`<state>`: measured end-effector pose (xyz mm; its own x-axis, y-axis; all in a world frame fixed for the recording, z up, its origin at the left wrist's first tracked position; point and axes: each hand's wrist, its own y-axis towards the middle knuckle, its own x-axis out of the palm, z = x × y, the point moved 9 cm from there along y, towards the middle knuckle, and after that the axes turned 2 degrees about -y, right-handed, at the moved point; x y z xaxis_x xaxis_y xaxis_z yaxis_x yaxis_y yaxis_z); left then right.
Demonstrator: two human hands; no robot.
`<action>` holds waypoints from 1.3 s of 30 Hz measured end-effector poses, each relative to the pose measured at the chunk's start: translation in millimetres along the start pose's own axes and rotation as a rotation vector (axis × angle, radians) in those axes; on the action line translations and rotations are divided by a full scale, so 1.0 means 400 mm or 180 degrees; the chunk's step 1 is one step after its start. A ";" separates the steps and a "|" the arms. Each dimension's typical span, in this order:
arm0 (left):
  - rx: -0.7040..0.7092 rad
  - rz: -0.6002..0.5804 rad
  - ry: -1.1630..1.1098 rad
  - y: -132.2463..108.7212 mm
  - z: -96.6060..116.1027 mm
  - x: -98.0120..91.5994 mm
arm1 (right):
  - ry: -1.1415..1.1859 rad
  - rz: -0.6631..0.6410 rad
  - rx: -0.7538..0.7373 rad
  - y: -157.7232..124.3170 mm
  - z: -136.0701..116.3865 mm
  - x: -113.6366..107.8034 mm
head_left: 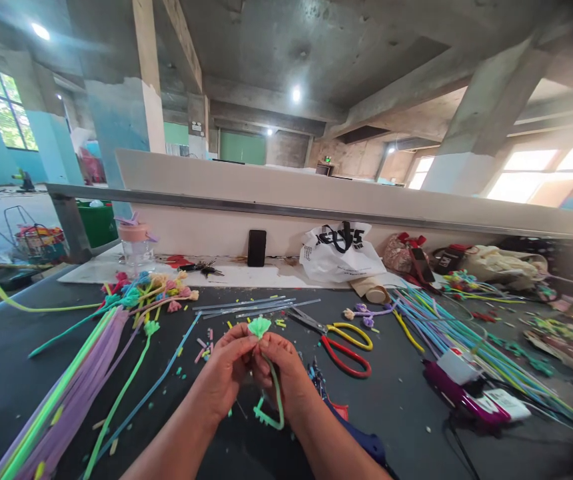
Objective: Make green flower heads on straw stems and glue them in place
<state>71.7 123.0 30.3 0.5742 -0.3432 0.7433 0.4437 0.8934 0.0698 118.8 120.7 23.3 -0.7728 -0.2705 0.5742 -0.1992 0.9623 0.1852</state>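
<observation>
We found the left hand (pixel 229 365) and right hand (pixel 285 363) in narrow, pinching grip on the green flower (pixel 259 326), held over the bench (pixel 401 433). We judged it was being shaped or secured; the next move seemed to call for steady pressure.

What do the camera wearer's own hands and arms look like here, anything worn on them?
The left hand and right hand are gloveless. Neither wrist shows a watch or bracelet; both visible forearms are sleeveless. Some fingers are hidden, so rings can't be ruled out.
</observation>
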 end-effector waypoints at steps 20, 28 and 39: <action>0.0779 0.0009 0.1038 -0.070 0.068 0.122 | -0.2435 0.0801 -0.1779 -0.165 -0.361 0.071; 0.0735 -0.0050 0.0200 -0.159 0.053 0.193 | -0.3593 0.1353 -0.1952 -0.263 -0.359 0.171; 0.0113 0.0722 -0.0859 -0.200 0.027 0.076 | -0.4272 0.1049 -0.0806 -0.260 -0.221 0.169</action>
<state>46.5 44.3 54.5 0.4507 -0.0502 0.8913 0.2988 0.9493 -0.0976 140.6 -0.4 113.6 -0.7698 0.3350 -0.5434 0.1028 0.9052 0.4124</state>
